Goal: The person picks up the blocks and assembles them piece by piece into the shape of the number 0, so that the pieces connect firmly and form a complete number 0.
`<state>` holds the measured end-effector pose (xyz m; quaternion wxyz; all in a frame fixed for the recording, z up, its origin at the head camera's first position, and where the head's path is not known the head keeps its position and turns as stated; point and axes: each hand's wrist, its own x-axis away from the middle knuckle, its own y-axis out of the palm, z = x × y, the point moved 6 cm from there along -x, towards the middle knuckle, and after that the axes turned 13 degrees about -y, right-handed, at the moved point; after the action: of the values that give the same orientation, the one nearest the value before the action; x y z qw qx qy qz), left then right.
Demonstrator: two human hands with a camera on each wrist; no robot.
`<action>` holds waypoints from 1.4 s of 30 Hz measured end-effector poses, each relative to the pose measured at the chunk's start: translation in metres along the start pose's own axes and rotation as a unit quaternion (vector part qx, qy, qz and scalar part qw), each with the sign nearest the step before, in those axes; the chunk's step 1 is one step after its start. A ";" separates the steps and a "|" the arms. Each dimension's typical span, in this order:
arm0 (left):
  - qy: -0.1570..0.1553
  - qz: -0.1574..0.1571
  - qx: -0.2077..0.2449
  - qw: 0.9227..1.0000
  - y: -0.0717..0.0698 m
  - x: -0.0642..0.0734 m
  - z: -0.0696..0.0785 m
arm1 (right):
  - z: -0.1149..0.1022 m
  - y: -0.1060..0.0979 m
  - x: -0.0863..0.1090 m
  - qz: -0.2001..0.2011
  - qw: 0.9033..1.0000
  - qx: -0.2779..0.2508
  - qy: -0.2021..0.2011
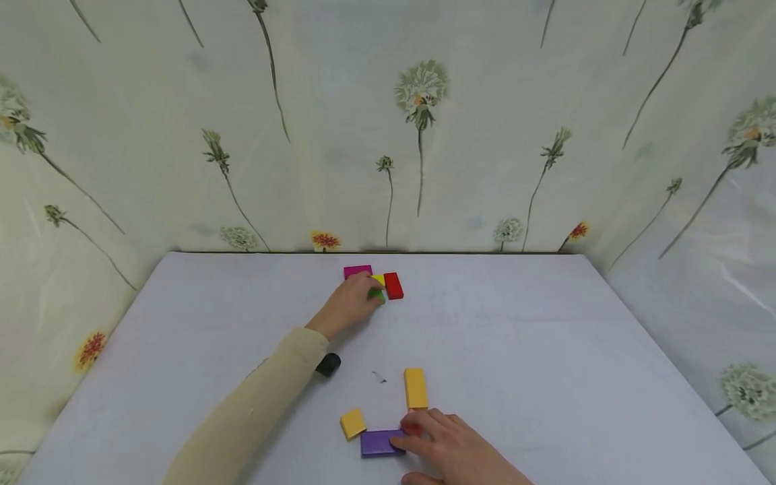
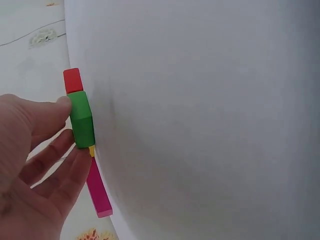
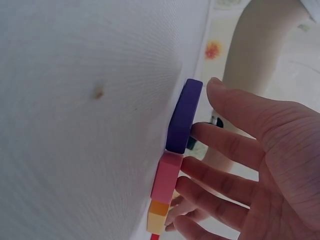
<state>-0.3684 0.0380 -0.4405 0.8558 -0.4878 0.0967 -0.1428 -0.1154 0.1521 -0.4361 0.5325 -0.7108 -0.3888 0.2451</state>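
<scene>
At the back of the table my left hand (image 1: 348, 303) pinches a green block (image 2: 82, 120) between thumb and fingers. Around it lie a red block (image 1: 395, 286), a small yellow block (image 1: 379, 279) and a magenta block (image 1: 358, 271), partly covered by the hand in the head view. Near the front, my right hand (image 1: 451, 450) rests its loosely extended fingers on a purple block (image 1: 377, 444) and a pink block (image 3: 166, 177). An orange-yellow block (image 1: 415, 387) extends beyond the pink one. A square yellow block (image 1: 353, 424) touches the purple block's left corner.
A black object (image 1: 329, 364) lies beside the left sleeve, partly hidden by it. A small dark mark (image 1: 379, 377) shows on the white tabletop (image 1: 515, 337). Flower-printed cloth (image 1: 339, 135) rises behind the table and along both sides.
</scene>
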 end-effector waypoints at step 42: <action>-0.005 -0.015 0.129 0.992 0.005 0.000 -0.007 | 0.000 0.000 -0.001 -0.006 1.000 0.003 0.004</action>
<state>-0.3697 0.0342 -0.4481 0.9099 -0.3753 0.0654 -0.1643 -0.1158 0.1516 -0.4360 0.5372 -0.7081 -0.3903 0.2403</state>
